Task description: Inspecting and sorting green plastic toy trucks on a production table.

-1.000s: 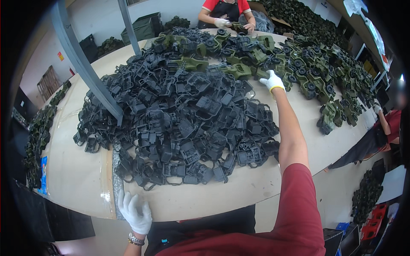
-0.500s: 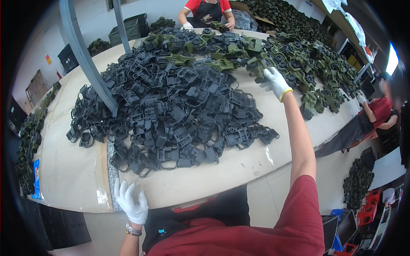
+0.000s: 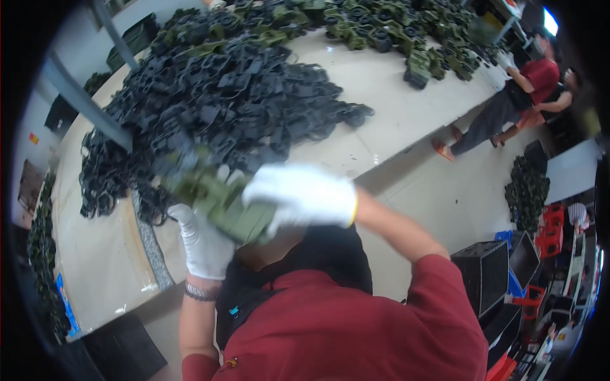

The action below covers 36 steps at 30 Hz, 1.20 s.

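Note:
A green plastic toy vehicle (image 3: 219, 202), blurred by motion, is in front of my body at the table's near edge. My white-gloved left hand (image 3: 208, 246) grips it from below, its fingertips partly hidden behind the green plastic. From the right, my gloved right hand (image 3: 304, 193) closes over its upper side. Something greyish shows at the vehicle's far end, too smeared to tell whether it is attached or part of the pile. Just beyond lies a large heap of dark grey plastic frames (image 3: 235, 108).
More green toy vehicles (image 3: 387, 25) cover the table's far side. A grey metal post (image 3: 89, 105) rises through the heap at left. A person in a red shirt (image 3: 540, 76) stands at the table's right end. Black crates (image 3: 481, 273) are on my right.
My right hand has come back from the green vehicles at the far side with one of them. My left hand has risen from the table edge and met it. The view has shifted.

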### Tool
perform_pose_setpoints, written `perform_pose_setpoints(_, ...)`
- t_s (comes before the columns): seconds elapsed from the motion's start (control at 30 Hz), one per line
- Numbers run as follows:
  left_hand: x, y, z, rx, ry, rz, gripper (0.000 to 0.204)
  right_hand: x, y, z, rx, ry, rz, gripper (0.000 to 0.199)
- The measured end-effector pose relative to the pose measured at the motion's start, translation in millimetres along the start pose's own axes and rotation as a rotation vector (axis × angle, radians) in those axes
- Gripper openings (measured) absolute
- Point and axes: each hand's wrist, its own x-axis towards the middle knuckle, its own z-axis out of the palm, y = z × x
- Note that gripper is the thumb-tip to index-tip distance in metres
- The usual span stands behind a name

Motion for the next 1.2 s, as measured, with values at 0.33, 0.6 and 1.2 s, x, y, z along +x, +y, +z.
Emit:
perform_pose_setpoints(0.33,-25,-24,-5,-0.121,0.312,-0.228,0.057,-61,111,-34,-0.681,0.579,0.604,0.075)
perform_pose_setpoints(0.6,-35,-24,2,-0.009,0.234,-0.164,0.060,-88,174,-30,-0.756,0.524,0.641,0.059)
perform_pose_setpoints(1.2,-46,-29,9,-0.153,0.330,-0.098,0.060,-141,260,-76,-0.387,0.717,0.870,0.032)
